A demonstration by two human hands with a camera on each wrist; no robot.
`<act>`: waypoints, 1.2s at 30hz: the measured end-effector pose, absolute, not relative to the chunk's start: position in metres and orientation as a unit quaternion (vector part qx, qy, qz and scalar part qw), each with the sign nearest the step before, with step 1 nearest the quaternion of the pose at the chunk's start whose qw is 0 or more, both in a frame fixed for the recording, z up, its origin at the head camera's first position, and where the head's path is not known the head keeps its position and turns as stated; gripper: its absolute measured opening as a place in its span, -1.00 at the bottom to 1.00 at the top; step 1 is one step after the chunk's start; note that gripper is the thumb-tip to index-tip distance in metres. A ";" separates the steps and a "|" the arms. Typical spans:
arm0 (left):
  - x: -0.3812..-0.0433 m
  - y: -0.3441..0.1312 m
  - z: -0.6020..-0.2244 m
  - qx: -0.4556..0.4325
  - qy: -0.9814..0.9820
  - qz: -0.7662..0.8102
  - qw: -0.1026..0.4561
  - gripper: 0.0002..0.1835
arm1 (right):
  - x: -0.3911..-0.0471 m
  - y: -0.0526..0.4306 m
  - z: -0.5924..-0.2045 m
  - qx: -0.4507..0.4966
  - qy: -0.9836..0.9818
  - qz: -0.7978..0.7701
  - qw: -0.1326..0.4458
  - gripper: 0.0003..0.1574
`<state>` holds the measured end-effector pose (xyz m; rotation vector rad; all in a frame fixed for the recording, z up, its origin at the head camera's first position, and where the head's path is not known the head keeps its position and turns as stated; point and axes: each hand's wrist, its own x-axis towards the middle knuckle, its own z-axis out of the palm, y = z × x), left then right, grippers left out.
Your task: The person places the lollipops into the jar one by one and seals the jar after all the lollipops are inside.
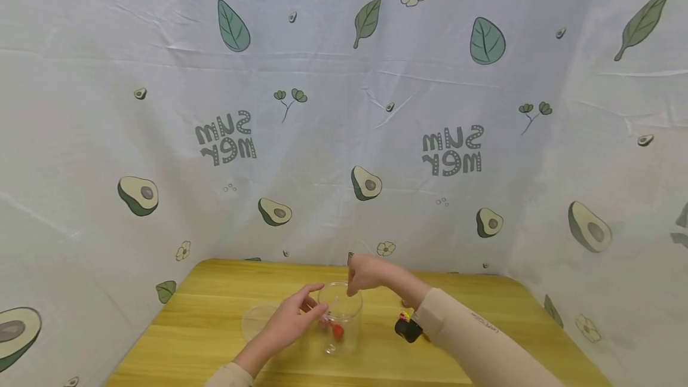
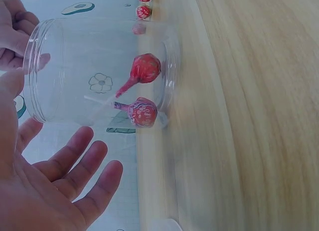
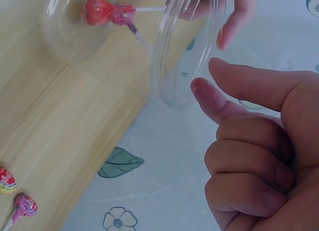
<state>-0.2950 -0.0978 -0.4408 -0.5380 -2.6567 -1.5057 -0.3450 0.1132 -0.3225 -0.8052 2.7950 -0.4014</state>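
Note:
A clear round jar (image 1: pixel 349 333) stands uncovered on the wooden table, with a red-wrapped lollipop (image 2: pixel 145 68) and a purple-and-red one (image 2: pixel 143 113) inside near its bottom. Beside the jar's left rim is my left hand (image 1: pixel 292 318), thumb and fingers spread and mostly straight; in its wrist view the last three fingers stand apart from the wall. Over the right side of the mouth hangs my right hand (image 1: pixel 368 272). Its thumb and index finger (image 3: pixel 214 99) are slightly parted at the rim with nothing visible between them, while the other fingers are curled in.
A clear round lid (image 1: pixel 257 321) lies left of the jar. Several wrapped lollipops lie to the right, among them a purple-pink one (image 3: pixel 26 205) and a red-and-yellow one (image 3: pixel 6 180). A black object (image 1: pixel 408 328) shows below the right sleeve. Printed curtain (image 1: pixel 322 136) surrounds the table.

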 end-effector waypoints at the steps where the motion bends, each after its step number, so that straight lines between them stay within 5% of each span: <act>1: -0.295 -0.098 -0.441 -0.173 -0.857 -0.486 0.021 -0.38 | -0.344 0.116 -0.322 -0.272 0.946 -0.144 0.101 -0.77; 23: -0.293 -0.097 -0.440 -0.178 -0.855 -0.486 0.026 -0.39 | -0.334 0.190 -0.339 -0.233 0.930 -0.267 0.098 -0.94; 36: -0.296 -0.096 -0.442 -0.175 -0.857 -0.484 0.027 -0.38 | -0.331 0.227 -0.354 -0.220 0.913 -0.326 0.110 -0.89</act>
